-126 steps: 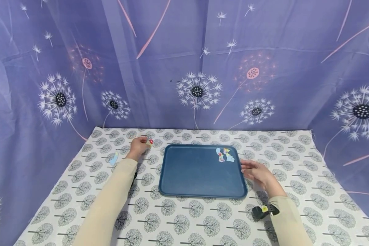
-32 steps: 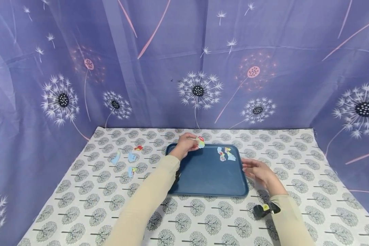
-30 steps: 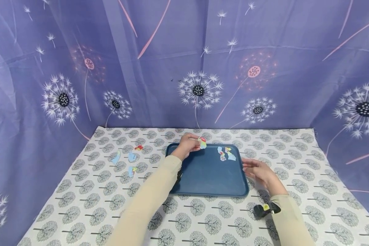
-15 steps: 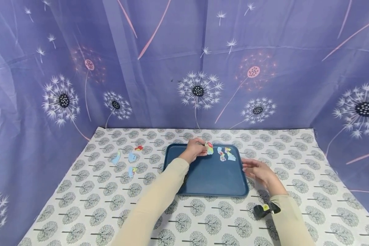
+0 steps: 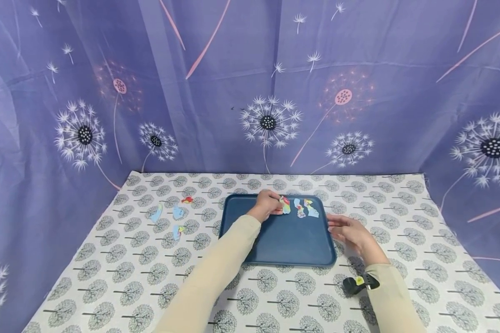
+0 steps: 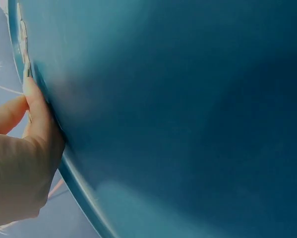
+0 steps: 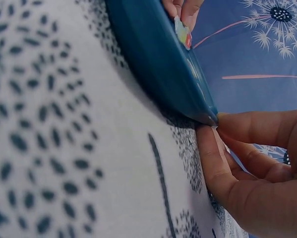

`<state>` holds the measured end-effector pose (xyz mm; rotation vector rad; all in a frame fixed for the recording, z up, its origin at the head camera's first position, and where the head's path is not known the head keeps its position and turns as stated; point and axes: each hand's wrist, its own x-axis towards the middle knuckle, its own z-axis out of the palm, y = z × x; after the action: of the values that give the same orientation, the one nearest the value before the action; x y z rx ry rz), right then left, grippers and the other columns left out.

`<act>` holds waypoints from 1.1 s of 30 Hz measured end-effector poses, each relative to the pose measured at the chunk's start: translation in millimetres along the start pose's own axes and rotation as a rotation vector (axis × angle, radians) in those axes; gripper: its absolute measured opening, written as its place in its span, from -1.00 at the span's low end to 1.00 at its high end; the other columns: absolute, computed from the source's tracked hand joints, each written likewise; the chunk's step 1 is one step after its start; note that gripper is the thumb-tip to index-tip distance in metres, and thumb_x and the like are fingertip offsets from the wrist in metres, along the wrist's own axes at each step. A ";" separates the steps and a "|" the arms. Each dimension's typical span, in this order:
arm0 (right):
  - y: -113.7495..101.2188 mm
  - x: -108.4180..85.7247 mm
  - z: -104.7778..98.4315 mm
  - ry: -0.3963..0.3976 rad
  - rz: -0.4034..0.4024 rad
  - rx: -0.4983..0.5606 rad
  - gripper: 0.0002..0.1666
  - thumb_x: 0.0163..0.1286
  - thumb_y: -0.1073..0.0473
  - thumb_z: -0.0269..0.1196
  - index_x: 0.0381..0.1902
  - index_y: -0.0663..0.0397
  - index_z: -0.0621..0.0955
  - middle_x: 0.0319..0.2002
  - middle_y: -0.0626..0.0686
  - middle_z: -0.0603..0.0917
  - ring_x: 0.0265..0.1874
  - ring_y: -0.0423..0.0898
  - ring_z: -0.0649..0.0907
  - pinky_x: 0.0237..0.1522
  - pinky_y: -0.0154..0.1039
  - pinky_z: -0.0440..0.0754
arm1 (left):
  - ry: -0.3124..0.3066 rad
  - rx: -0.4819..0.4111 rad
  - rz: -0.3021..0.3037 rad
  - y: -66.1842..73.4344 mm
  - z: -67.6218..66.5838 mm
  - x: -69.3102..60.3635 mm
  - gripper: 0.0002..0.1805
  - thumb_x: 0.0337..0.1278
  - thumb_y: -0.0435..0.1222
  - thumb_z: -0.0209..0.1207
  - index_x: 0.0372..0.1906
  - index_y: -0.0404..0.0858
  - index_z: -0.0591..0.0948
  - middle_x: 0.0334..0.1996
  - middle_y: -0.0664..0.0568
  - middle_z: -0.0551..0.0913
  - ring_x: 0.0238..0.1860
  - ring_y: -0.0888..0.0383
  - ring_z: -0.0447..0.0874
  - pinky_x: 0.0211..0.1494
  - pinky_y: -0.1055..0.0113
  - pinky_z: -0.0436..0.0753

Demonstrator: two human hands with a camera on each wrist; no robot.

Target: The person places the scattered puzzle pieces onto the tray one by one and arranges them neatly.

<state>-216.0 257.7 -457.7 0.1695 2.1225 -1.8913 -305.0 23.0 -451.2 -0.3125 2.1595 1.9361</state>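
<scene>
My left hand (image 5: 268, 204) reaches over the back of the dark blue tray (image 5: 283, 240) and pinches a thin, irregular puzzle piece (image 5: 285, 205), coloured red, yellow-green and light blue. In the left wrist view the fingers (image 6: 36, 106) and thumb hold it edge-on; whether it touches the tray I cannot tell. Just right of it, two similar pieces lie on the tray: a narrow piece (image 5: 300, 208) and a light blue and yellow piece (image 5: 311, 209). My right hand (image 5: 352, 233) pinches the tray's right rim, seen closely in the right wrist view, fingertips (image 7: 227, 120) at the edge.
Left of the tray, several pieces lie on the tree-patterned cloth: a red piece (image 5: 187, 200), a light blue piece (image 5: 178, 212), a curved piece (image 5: 156, 212) and a blue-yellow piece (image 5: 178, 232). A purple dandelion curtain (image 5: 216, 115) hangs behind the table.
Holding the puzzle piece, my left hand has come right from the cloth left of the tray, then lowered near the two pieces. The right hand has stayed at the rim.
</scene>
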 end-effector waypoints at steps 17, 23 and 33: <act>-0.4 0.7 -0.3 0.009 0.022 -0.028 -0.30 0.28 0.50 0.13 0.37 0.46 0.20 0.08 0.24 0.51 -0.20 -0.27 0.60 0.00 -0.35 0.66 | 0.041 0.066 -0.071 0.9 4.5 4.2 -0.82 -0.05 -0.66 0.24 -0.32 -0.41 0.58 -0.55 -0.18 0.65 -0.72 0.16 0.58 -0.53 0.34 0.74; -1.4 0.4 0.0 0.012 0.011 -0.038 -0.30 0.27 0.50 0.14 0.36 0.47 0.22 0.07 0.25 0.52 -0.21 -0.27 0.60 -0.01 -0.36 0.66 | 0.052 0.071 -0.079 1.1 5.4 4.9 -0.82 -0.05 -0.66 0.24 -0.32 -0.41 0.58 -0.53 -0.18 0.65 -0.69 0.14 0.62 -0.53 0.35 0.74; -0.8 0.1 -0.1 0.017 0.019 -0.036 -0.30 0.28 0.49 0.14 0.36 0.46 0.22 0.06 0.22 0.52 -0.20 -0.26 0.60 -0.01 -0.35 0.67 | 0.029 0.043 -0.023 1.4 -1.5 -1.8 -0.82 0.05 -0.58 0.25 -0.19 -0.46 0.59 -0.46 -0.16 0.65 -0.57 0.13 0.64 -0.46 0.37 0.75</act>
<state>-216.4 257.7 -456.9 0.1977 2.1569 -1.8455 -303.8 21.7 -449.1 -0.3590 2.2024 1.8820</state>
